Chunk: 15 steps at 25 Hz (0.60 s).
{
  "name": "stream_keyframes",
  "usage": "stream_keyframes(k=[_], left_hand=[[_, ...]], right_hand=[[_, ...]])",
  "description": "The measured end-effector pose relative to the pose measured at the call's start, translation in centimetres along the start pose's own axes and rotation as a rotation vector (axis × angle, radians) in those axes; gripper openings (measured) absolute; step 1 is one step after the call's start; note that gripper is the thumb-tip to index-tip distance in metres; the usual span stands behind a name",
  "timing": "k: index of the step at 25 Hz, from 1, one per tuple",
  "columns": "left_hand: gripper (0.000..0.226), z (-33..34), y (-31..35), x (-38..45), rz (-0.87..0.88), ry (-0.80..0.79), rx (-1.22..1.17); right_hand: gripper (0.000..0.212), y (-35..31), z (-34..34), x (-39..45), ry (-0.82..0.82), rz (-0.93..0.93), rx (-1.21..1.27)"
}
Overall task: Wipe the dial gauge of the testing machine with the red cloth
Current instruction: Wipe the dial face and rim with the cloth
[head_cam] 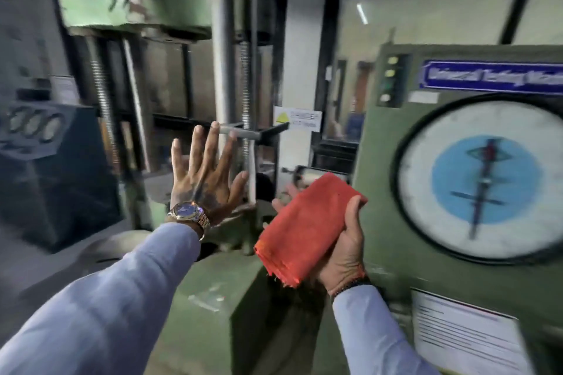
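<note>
A folded red cloth (304, 222) lies in my right hand (345, 250), palm up, thumb clamped over its right edge. The large round dial gauge (484, 179), white face with a blue centre and a black rim, sits on the green control cabinet (380, 161) just right of the cloth, not touched. My left hand (205, 175) is raised with its back toward me, fingers spread wide, holding nothing, left of the cloth. A watch is on that wrist.
The green load frame with steel columns and threaded screws (245, 100) stands behind my left hand. A blue nameplate (493, 76) and indicator lamps (391, 76) sit above the gauge. A white printed sheet (463, 338) hangs below it. A dark blue unit (45, 167) is at left.
</note>
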<state>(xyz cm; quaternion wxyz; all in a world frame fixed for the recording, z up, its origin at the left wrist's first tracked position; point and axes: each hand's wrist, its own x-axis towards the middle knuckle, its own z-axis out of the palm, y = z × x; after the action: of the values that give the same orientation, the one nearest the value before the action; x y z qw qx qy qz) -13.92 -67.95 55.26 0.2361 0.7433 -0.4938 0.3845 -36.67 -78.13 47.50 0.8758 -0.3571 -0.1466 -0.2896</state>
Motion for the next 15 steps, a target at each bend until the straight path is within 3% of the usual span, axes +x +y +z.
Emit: stream_keyframes(k=[5, 12, 15], left_hand=[[0.084, 3.0, 21.2, 4.5, 0.103, -0.002, -0.222], [0.084, 7.3, 40.3, 10.0, 0.243, 0.000, -0.410], [0.083, 10.8, 45.8, 12.4, 0.282, 0.019, -0.459]], right_hand=[[0.107, -16.3, -2.8, -9.6, 0.123, -0.120, -0.100], [0.113, -31.9, -6.2, -16.8, 0.384, -0.323, -0.362], [0.121, -37.6, -8.4, -17.1, 0.607, -0.393, -0.434]])
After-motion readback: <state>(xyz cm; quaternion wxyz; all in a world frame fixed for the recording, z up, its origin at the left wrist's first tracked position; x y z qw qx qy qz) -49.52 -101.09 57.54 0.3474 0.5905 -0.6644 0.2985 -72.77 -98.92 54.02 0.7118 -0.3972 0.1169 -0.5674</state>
